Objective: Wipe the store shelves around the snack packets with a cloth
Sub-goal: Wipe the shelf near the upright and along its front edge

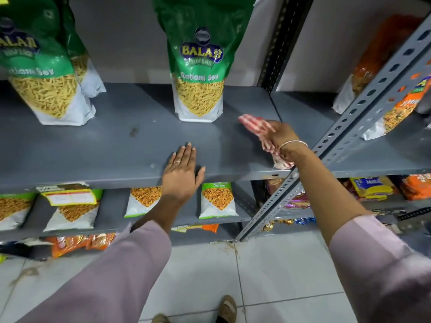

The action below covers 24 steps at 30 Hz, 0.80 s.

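Note:
My right hand point(281, 134) holds a red-and-white checked cloth point(254, 123) against the grey shelf point(116, 145), at its right end just right of a green snack packet point(199, 66). Part of the cloth hangs under my wrist near the shelf's front edge. My left hand point(182, 170) rests flat on the shelf's front edge, fingers together, holding nothing. Two more green packets point(44, 66) stand at the left of the shelf. A small brown stain point(134, 131) marks the shelf between the packets.
A slotted grey upright point(363, 122) crosses diagonally right of my right arm. Orange packets point(396, 108) stand on the neighbouring shelf. Lower shelves hold several small packets point(218, 201). White floor tiles point(268, 276) lie below, with crumbs near the upright's foot.

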### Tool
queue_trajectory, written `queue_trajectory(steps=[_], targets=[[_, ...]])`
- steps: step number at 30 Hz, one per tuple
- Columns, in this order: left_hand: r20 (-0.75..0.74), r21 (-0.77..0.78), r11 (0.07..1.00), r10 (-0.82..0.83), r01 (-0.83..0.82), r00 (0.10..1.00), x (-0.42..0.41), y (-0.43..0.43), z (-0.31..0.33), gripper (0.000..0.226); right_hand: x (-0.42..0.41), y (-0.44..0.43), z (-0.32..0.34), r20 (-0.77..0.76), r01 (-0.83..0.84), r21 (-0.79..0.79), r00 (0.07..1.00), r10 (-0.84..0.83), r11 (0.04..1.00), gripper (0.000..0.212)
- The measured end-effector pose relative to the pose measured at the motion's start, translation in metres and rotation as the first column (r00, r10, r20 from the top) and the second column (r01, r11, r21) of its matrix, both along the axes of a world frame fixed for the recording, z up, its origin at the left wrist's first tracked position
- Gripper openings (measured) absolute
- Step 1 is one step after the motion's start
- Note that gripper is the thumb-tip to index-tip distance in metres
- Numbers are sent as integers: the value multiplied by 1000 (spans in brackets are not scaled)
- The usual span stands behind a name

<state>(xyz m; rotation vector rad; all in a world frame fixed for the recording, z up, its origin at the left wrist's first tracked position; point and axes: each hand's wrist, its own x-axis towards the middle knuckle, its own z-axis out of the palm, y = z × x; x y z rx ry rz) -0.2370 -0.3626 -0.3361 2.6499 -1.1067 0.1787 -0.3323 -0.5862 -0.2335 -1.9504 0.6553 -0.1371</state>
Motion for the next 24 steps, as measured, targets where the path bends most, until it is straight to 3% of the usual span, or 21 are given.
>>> queue_trajectory(steps=[2,4,6,9,11,14,17,19,21,24], targets=[[-10,-3,1000,-5,5,1000,2,0,-2,58,10,9,-28,-155,145,-302,968,-199,942,45],[-10,7,1000,2,-2,1000,3,0,-5,58,15,23,-54,-283,61,-576,921,-269,815,51],[-11,7,1000,10,-10,1000,4,0,-7,59,26,27,-64,-270,-9,-673,934,-235,739,49],[-7,10,1000,1,-1,1000,5,0,-7,60,51,2,-62,-239,-10,-654,951,-194,757,50],[-1,17,1000,-6,6,1000,6,-1,-6,60,70,-20,-60,-212,65,-632,944,-253,773,51],[13,-5,1000,-3,3,1000,4,-2,0,56,112,-45,-62,-335,98,-624,863,-378,775,58],[54,-54,999,-3,6,999,3,-2,0,57,155,-71,-62,-393,89,-614,827,-401,784,65],[78,-73,997,3,2,997,4,-2,-2,58,173,-84,-56,-379,57,-613,854,-357,788,68],[107,-77,997,3,5,994,6,-4,-5,57,190,-92,-52,-302,-75,-702,932,-200,708,71],[135,-78,997,7,4,991,7,-4,-7,57,210,-88,-46,-360,-234,-604,933,1,762,59]])
